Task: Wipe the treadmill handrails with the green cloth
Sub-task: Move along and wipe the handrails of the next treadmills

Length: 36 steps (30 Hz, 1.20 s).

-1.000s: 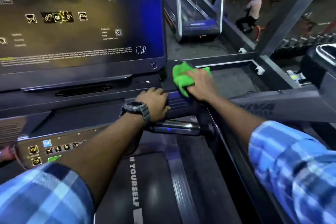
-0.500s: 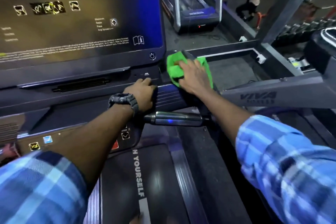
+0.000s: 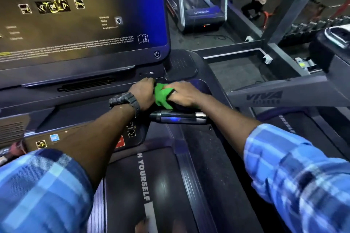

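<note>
The green cloth [image 3: 162, 96] sits bunched between the two hands on the dark handrail [image 3: 200, 86] at the console's right end. The right hand [image 3: 184, 95] lies over the cloth's right side with fingers curled down onto it, gripping it; most of the cloth is hidden under this palm, so only a crumpled fold shows. The left hand [image 3: 142, 95], a dark wristwatch [image 3: 125, 100] on its wrist, presses against the cloth's left edge; its fingers curl away out of sight over the console ledge, and I cannot tell whether they pinch the fabric or just grip the ledge.

Just below both hands, nearer the person, a short chrome grip bar [image 3: 178, 117] juts out with a blue reflection. Beyond the left hand rises the large screen [image 3: 75, 15], its text too blurred to read. Below the left forearm a control panel [image 3: 130, 134] is partly hidden. The treadmill belt [image 3: 144, 185] under the arms shows the cut-off words "H YOURSELF". Both plaid sleeves are motion-blurred.
</note>
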Each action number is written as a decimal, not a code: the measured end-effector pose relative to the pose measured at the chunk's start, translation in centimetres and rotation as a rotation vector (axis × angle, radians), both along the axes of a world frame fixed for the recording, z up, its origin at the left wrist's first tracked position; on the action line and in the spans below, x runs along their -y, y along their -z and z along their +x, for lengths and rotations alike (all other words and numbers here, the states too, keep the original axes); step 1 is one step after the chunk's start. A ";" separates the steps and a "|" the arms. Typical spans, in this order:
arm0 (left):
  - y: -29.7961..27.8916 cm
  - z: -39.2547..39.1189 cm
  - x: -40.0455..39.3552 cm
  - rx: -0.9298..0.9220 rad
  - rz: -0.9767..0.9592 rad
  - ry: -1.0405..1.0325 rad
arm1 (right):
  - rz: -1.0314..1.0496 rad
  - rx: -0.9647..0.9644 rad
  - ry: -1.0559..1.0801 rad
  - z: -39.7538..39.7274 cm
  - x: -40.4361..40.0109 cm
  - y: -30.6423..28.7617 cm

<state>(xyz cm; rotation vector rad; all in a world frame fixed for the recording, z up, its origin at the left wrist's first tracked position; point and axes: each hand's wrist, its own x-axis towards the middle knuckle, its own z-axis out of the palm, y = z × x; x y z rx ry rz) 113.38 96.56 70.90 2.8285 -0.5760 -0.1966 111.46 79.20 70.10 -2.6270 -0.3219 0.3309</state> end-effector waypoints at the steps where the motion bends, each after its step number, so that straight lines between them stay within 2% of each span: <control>1: -0.1 -0.1 0.0 0.001 0.007 -0.007 | 0.135 -0.165 0.005 -0.3 -0.5 -0.2; 3: -0.1 -0.3 0.0 0.005 0.016 -0.022 | 0.357 -0.425 0.047 -0.3 -1.0 -0.3; 5: -0.1 -0.6 -0.3 0.000 0.003 -0.017 | 0.360 -0.470 0.067 -0.5 -1.1 -0.6; 7: -0.2 -0.7 -0.6 -0.015 -0.038 -0.009 | 0.245 -0.327 -0.011 -1.5 -1.6 -1.2; 11: -0.4 -0.9 -0.7 -0.022 -0.104 -0.021 | -0.099 0.222 -0.191 -6.5 -0.8 0.4; 13: -0.5 -1.0 -0.5 -0.025 -0.121 -0.024 | -0.242 0.400 -0.274 -9.3 0.6 1.9; 16: -0.6 -1.4 -0.3 -0.018 -0.120 -0.021 | -0.394 0.534 -0.308 -12.5 3.3 4.1; 19: -0.5 -1.4 -0.3 -0.011 -0.101 -0.017 | -0.471 0.546 -0.121 -13.6 4.7 4.9; 21: -0.3 -1.3 -0.4 0.002 -0.072 -0.018 | -0.473 0.559 0.039 -12.7 2.8 4.2; 23: -0.1 -1.3 -0.3 0.027 -0.036 -0.016 | -0.485 0.617 0.046 -11.6 -0.4 3.7; 26: 0.0 -1.5 0.0 0.063 -0.001 -0.004 | -0.399 0.848 0.033 -10.8 -4.2 5.2; 29: 0.1 -1.4 0.0 0.069 0.005 0.026 | -0.443 0.970 0.096 -12.0 -3.6 6.8; 32: 0.0 -1.6 0.1 0.058 -0.001 0.041 | -0.488 0.843 0.234 -15.0 -0.1 7.5; 34: -0.1 -1.8 0.0 0.063 0.002 0.032 | -0.464 0.644 0.299 -15.8 1.2 6.3; 36: -0.2 -2.1 0.1 0.073 0.013 0.035 | -0.389 0.428 0.277 -13.9 1.4 3.1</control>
